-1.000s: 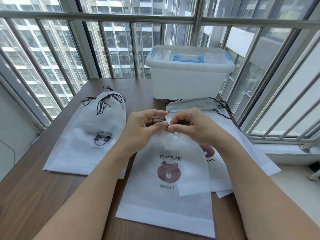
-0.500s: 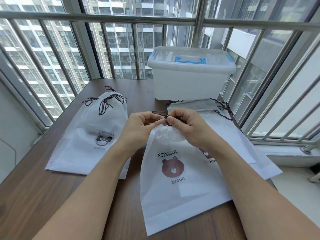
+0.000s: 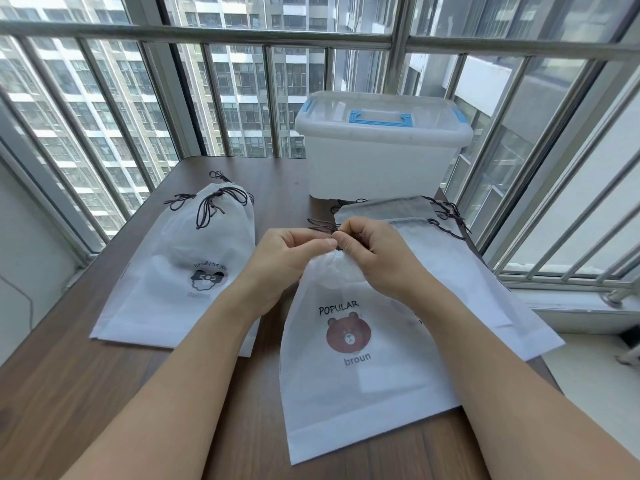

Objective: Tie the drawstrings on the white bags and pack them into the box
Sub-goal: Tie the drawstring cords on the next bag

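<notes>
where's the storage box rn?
In the head view the lidded storage box sits at the table's far edge, right of centre against the window railing, just behind the stack of untied bags.

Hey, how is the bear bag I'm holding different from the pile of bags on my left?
The bear bag shows a brown bear face under the word POPULAR; the left pile shows a black-and-white bow print. The bear bag has its neck gathered, with the left hand and right hand pinching its dark cord; the left pile lies untouched, its cords already bunched. Both are white drawstring bags lying on the table.
</notes>
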Demonstrator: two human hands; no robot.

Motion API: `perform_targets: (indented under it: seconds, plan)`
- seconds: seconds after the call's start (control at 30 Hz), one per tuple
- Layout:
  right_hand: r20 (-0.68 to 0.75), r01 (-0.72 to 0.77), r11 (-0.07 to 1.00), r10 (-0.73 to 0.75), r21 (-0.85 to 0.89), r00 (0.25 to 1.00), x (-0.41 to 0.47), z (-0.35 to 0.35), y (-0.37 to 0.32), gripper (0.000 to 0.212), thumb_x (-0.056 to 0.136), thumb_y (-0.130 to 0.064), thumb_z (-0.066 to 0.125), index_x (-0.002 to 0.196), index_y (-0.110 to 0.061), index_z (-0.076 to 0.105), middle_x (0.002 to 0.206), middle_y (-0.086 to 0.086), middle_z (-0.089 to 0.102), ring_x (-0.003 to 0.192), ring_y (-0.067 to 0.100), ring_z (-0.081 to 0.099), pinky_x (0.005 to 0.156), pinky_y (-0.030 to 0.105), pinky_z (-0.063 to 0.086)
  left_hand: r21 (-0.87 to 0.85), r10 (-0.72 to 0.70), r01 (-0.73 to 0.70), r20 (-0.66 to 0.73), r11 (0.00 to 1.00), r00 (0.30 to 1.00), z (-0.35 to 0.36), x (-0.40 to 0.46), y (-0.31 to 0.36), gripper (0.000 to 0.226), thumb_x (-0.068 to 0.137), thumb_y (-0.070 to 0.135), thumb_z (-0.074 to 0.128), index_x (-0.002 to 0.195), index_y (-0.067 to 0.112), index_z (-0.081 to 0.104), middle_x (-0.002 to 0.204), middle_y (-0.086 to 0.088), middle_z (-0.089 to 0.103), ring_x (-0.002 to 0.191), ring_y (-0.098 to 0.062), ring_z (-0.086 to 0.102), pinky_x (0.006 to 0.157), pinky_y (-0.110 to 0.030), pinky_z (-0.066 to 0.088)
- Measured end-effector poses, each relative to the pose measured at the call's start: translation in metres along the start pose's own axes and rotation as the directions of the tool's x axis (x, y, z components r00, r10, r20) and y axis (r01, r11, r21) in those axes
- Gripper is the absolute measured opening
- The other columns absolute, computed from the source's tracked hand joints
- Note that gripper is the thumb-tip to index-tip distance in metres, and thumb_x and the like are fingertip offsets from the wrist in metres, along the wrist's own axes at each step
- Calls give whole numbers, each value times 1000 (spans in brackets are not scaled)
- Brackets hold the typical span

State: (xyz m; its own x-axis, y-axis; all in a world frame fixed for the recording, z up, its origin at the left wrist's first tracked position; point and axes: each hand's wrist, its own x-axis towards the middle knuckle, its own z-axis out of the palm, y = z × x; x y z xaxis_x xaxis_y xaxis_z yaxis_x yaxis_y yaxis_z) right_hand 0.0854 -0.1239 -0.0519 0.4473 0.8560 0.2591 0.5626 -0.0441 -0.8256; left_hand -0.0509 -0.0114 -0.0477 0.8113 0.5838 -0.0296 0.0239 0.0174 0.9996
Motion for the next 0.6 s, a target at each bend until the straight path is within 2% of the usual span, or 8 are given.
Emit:
perform_targets:
  seconds: [0.1, 0.27, 0.37, 0.43, 0.5, 0.6]
  plan:
    - [10, 3, 1000, -3, 17, 1000, 0, 4, 0, 23, 97, -26, 57, 78, -17, 65, 67, 13, 55, 60, 11, 42, 59, 32, 34, 146, 27, -21, -38, 989, 999, 1, -1, -1, 14, 80, 14, 81, 94, 14, 80, 88, -7, 78, 86, -14, 72, 85, -25, 54]
    - [10, -24, 999, 23, 25, 1000, 1, 4, 2, 22, 91, -31, 57, 73, -20, 64, 65, 1, 51, 60, 12, 41, 59, 31, 33, 167, 44, -29, -82, 985, 996, 3, -1, -2, 9, 83, 10, 78, 92, 11, 80, 84, -2, 78, 81, -6, 72, 76, -15, 52]
    - [16, -5, 999, 6, -52, 1000, 1, 4, 5, 24, 96, -23, 61, 73, -22, 60, 63, -9, 49, 59, 4, 41, 59, 23, 33, 387, 186, -123, -129, 914, 974, 6, 1, -6, 7, 82, 13, 78, 83, 19, 82, 69, 6, 75, 62, -7, 67, 61, -21, 51]
    - [14, 15, 993, -13, -118, 1000, 0, 6, 4, 26, 99, -16, 60, 73, -21, 59, 60, -12, 44, 58, 4, 42, 58, 18, 31, 515, 299, -200, -116, 833, 947, 8, 0, -8, 8, 80, 15, 78, 81, 22, 82, 68, 8, 74, 66, -10, 71, 63, -28, 57]
    - [10, 43, 988, -42, -146, 999, -1, 8, 3, 24, 98, -14, 59, 75, -19, 58, 60, -12, 44, 59, 4, 43, 58, 18, 32, 527, 328, -235, -88, 817, 941, 8, 0, -9, 7, 79, 16, 78, 81, 21, 82, 70, 8, 75, 72, -13, 73, 70, -34, 59]
    - [-4, 73, 983, -75, -169, 997, -2, 10, 3, 21, 97, -13, 60, 76, -13, 59, 61, -10, 44, 60, 6, 42, 58, 20, 31, 505, 288, -216, -68, 836, 955, 5, 2, -11, 6, 81, 16, 78, 85, 18, 81, 75, 7, 76, 77, -13, 74, 76, -37, 60]
